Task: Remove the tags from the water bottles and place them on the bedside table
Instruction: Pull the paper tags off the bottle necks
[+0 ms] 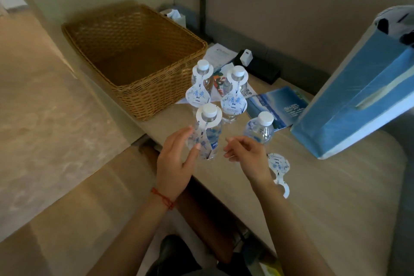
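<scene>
Several clear water bottles with white caps stand on the bedside table (313, 186). The two rear bottles (202, 78) (235, 87) and the front-left bottle (209, 132) each carry a white and blue paper tag on the neck. The front-right bottle (261, 129) has no tag. One loose tag (279, 170) lies flat on the table, right of my right wrist. My left hand (177, 161) cups the front-left bottle's left side, thumb on its tag. My right hand (246, 155) hovers just right of that bottle, fingers spread and holding nothing.
A wicker basket (156, 96) sits at the table's left end. A blue paper bag (349, 105) stands on the right. A blue booklet (275, 105), papers and a black case with a white charger (246, 57) lie behind the bottles.
</scene>
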Demonstrator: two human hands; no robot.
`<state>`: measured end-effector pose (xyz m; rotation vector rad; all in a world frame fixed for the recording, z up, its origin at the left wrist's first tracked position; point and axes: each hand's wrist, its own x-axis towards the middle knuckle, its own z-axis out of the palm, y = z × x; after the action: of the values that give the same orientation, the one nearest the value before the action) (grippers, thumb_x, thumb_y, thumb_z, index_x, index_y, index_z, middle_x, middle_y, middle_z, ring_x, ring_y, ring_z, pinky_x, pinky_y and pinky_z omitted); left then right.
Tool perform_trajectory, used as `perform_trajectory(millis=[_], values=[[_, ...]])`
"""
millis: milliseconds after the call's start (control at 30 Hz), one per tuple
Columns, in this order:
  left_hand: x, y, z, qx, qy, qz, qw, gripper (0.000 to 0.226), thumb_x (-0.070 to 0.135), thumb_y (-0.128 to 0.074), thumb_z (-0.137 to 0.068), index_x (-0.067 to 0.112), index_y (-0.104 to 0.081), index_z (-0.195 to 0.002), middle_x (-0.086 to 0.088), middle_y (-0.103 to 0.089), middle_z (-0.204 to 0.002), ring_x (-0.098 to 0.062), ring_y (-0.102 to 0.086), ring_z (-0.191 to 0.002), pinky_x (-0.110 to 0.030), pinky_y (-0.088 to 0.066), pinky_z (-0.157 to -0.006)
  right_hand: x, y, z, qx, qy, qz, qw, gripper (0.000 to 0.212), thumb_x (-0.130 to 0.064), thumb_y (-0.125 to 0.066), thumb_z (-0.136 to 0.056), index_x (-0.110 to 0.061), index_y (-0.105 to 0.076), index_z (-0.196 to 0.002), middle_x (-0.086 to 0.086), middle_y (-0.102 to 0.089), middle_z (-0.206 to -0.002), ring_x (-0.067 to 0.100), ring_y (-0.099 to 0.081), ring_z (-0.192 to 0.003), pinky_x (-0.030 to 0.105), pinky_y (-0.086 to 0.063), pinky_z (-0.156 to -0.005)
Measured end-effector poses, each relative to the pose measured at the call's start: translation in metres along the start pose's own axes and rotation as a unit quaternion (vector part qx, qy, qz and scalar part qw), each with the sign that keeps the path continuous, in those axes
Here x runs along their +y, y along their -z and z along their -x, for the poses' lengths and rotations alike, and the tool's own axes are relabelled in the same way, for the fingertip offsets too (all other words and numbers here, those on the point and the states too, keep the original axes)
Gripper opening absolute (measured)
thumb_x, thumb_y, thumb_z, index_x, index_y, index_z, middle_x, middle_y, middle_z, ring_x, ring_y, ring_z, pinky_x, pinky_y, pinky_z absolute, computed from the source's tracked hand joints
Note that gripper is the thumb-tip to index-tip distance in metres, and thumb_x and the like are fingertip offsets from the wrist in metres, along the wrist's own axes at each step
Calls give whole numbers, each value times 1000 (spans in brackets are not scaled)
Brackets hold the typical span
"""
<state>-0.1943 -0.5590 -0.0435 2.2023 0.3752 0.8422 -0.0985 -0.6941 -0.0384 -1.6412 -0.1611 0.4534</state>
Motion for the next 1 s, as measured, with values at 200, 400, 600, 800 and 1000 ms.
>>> perform_trajectory(millis=[200, 400, 600, 800, 1000], values=[[-42, 7, -48, -84, 54, 66, 993, 44, 18, -59, -87, 14, -48, -129, 10, -43, -127, -6, -40, -120, 5, -23, -92, -15, -23, -13, 57, 12, 1, 998, 11, -12, -56, -89, -9, -66, -84, 1, -65, -67, 3, -59, -53, 15, -50, -54], [-71, -9, -81, -239, 95, 203, 945, 45, 17, -62, -84, 33, -46, -123, 19, -50, -120, -8, -48, -118, -15, -41, -90, -24, -39, -19, 116, 25, -5, 993, 15, -12, -60, -87, -14, -65, -73, 1, -65, -64, 3, -59, -52, 15, -49, -53], [-84, -18, -94, -354, 115, 288, 882, 54, 11, -65, -80, 21, -45, -129, 0, -55, -127, -14, -51, -118, -20, -44, -95, -28, -49, -18, 137, 30, 5, 990, 14, -7, -61, -85, -9, -65, -72, 6, -64, -62, 1, -58, -50, 14, -49, -53], [-84, -18, -100, -376, 88, 289, 876, 48, 14, -68, -76, 37, -48, -113, 14, -57, -116, -6, -54, -111, -24, -46, -97, -33, -52, -18, 138, 17, -60, 988, 13, -8, -61, -86, -6, -65, -74, 9, -64, -64, 7, -59, -53, 17, -46, -54], [-79, -17, -100, -383, 88, 289, 873, 49, 37, -68, -66, 46, -48, -110, 18, -53, -117, -14, -53, -114, -28, -45, -96, -42, -51, -21, 116, 45, -69, 990, 16, -4, -61, -85, -10, -66, -70, -3, -65, -52, 6, -58, -50, 15, -45, -51]])
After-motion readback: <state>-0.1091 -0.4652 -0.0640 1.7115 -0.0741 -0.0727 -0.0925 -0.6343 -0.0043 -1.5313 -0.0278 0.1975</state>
